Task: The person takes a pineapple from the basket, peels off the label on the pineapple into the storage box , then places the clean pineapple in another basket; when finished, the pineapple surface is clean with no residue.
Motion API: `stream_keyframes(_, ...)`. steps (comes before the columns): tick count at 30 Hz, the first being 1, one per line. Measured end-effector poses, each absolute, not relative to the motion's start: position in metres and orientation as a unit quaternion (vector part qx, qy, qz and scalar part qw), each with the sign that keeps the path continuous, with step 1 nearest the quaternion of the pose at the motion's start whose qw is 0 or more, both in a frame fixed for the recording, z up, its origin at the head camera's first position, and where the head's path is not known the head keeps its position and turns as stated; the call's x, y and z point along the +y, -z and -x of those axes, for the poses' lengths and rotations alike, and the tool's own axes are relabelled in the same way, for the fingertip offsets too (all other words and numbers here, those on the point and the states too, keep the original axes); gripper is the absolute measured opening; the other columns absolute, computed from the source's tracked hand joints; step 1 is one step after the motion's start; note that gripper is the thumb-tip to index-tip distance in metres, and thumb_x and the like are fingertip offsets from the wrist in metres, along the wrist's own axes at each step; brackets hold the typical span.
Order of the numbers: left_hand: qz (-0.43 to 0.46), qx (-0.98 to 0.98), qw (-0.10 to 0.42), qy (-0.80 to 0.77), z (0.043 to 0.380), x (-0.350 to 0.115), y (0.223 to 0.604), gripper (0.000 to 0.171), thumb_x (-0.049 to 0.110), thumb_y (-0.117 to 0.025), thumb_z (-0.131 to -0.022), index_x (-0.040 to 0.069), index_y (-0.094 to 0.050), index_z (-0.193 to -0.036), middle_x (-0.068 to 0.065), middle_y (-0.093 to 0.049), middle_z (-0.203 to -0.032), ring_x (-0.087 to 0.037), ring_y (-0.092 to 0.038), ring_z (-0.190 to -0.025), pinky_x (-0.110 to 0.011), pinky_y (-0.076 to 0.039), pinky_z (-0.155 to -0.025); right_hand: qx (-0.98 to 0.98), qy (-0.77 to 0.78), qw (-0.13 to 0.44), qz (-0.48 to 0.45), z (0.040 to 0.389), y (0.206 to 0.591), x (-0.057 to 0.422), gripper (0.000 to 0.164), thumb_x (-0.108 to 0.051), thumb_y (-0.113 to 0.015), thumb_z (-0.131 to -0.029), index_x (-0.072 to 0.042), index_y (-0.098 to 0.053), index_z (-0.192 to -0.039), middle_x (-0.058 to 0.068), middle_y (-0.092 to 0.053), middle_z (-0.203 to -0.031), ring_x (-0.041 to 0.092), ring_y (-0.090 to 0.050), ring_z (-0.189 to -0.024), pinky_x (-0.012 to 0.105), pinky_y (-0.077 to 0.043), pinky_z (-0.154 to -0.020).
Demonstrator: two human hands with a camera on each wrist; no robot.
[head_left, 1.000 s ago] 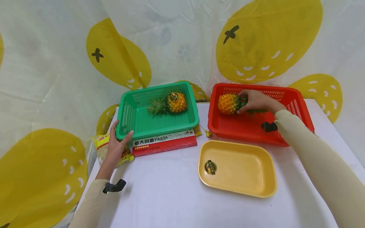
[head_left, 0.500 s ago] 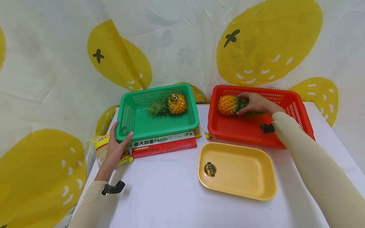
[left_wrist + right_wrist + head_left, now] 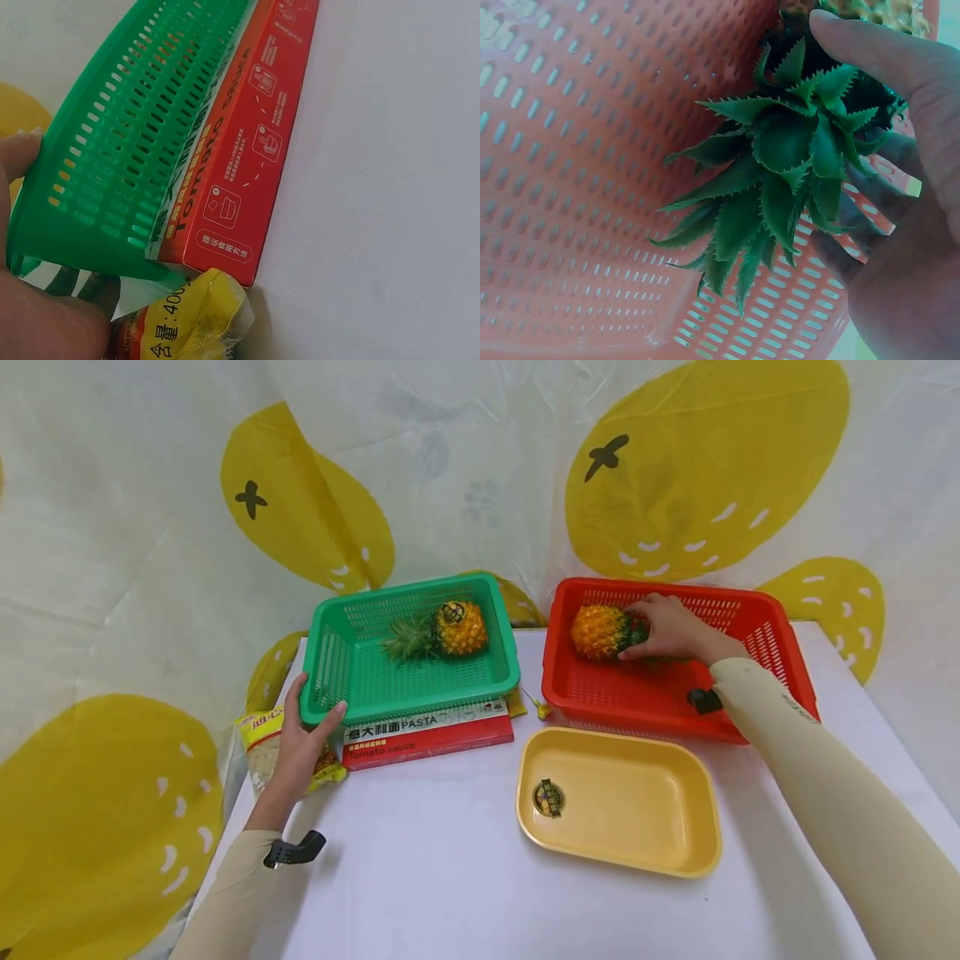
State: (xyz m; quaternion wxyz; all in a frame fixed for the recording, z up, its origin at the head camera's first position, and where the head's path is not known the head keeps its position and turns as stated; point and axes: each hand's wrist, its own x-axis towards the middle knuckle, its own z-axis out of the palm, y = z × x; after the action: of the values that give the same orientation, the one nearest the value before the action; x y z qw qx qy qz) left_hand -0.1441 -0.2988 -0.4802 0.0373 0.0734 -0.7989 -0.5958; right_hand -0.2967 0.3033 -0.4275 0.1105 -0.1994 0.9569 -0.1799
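Note:
At the left corner of the green basket (image 3: 408, 689), my left hand (image 3: 300, 752) grips the rim, thumb on the near side and fingers round the end. Inside that basket a pineapple (image 3: 461, 628) lies on its side, leaves pointing left. My right hand (image 3: 675, 628) reaches into the red basket (image 3: 607, 697) and holds a second pineapple (image 3: 595, 632) where the fruit meets its crown. In the right wrist view the thumb lies over the base of the spiky green leaves (image 3: 780, 157), with the other fingers behind them. Most of this crown is hidden by the hand in the head view.
A red pasta box (image 3: 431, 745) lies along the green basket's front, beside a yellow food bag (image 3: 262, 747) partly behind the left forearm. A shallow yellow tray (image 3: 622, 802) stands before the red basket. A small yellow item (image 3: 543, 710) lies between the baskets. A patterned sheet hangs behind.

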Motion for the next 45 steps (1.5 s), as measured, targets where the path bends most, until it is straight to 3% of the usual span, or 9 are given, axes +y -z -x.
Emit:
stream_keyframes(5,-0.071,-0.796,0.033,0.6,0.147,-0.295,0.482,0.094,0.042,-0.072,-0.102,0.041,-0.007,-0.17,-0.002,-0.018,-0.172,-0.032,-0.025,-0.154,-0.055,-0.027,-0.123,0.963,0.163,0.091,0.196,0.293,0.417,0.304,0.084,-0.041,-0.087,-0.089,0.004,-0.05,-0.15,0.037,-0.035,-0.151,0.059,-0.031,-0.135,0.074,-0.032,-0.108)
stream_keyframes(11,-0.065,-0.795,0.04,0.602,0.15,-0.295,0.481,0.093,0.04,-0.072,-0.102,0.04,-0.008,-0.17,-0.003,-0.019,-0.172,-0.033,-0.026,-0.153,-0.055,-0.027,-0.123,0.955,0.187,0.063,0.223,0.29,0.405,0.297,0.063,-0.021,-0.076,-0.095,0.005,-0.052,-0.148,0.035,-0.04,-0.149,0.059,-0.029,-0.139,0.073,-0.028,-0.11)
stream_keyframes(20,-0.067,-0.801,0.036,0.594,0.149,-0.296,0.48,0.096,0.042,-0.073,-0.101,0.041,-0.006,-0.17,-0.002,-0.018,-0.173,-0.032,-0.025,-0.154,-0.056,-0.03,-0.121,0.93,0.256,0.005,0.263,0.281,0.385,0.253,0.053,-0.011,-0.073,-0.095,0.005,-0.057,-0.142,0.027,-0.055,-0.142,0.046,-0.044,-0.134,0.065,-0.033,-0.114)
stream_keyframes(24,-0.066,-0.798,0.036,0.598,0.148,-0.297,0.481,0.095,0.041,-0.073,-0.101,0.04,-0.006,-0.17,-0.002,-0.018,-0.173,-0.032,-0.025,-0.155,-0.056,-0.029,-0.122,0.927,0.251,0.012,0.278,0.284,0.377,0.219,0.057,-0.02,-0.074,-0.097,0.003,-0.054,-0.145,0.024,-0.055,-0.145,0.042,-0.044,-0.135,0.063,-0.033,-0.116)
stream_keyframes(31,-0.065,-0.796,0.039,0.601,0.146,-0.3,0.482,0.093,0.04,-0.072,-0.102,0.04,-0.007,-0.17,-0.003,-0.019,-0.172,-0.032,-0.027,-0.153,-0.056,-0.029,-0.122,0.92,0.232,0.037,0.313,0.298,0.372,0.155,0.078,-0.027,-0.081,-0.093,0.001,-0.043,-0.155,0.021,-0.054,-0.145,0.039,-0.047,-0.134,0.057,-0.043,-0.111)
stream_keyframes(35,-0.067,-0.796,0.04,0.6,0.147,-0.3,0.483,0.093,0.041,-0.073,-0.102,0.04,-0.009,-0.169,-0.004,-0.019,-0.172,-0.033,-0.027,-0.153,-0.055,-0.028,-0.122,0.917,0.211,0.033,0.336,0.304,0.375,0.125,0.087,-0.029,-0.084,-0.092,0.005,-0.037,-0.157,0.024,-0.052,-0.147,0.04,-0.046,-0.136,0.057,-0.037,-0.115)
stream_keyframes(45,-0.075,-0.803,0.042,0.59,0.147,-0.302,0.482,0.094,0.043,-0.074,-0.1,0.041,-0.009,-0.169,-0.006,-0.018,-0.172,-0.036,-0.025,-0.153,-0.058,-0.03,-0.121,0.923,0.186,0.06,0.33,0.316,0.377,0.073,0.088,-0.031,-0.081,-0.095,0.005,-0.033,-0.16,0.024,-0.047,-0.155,0.041,-0.041,-0.143,0.054,-0.034,-0.119)
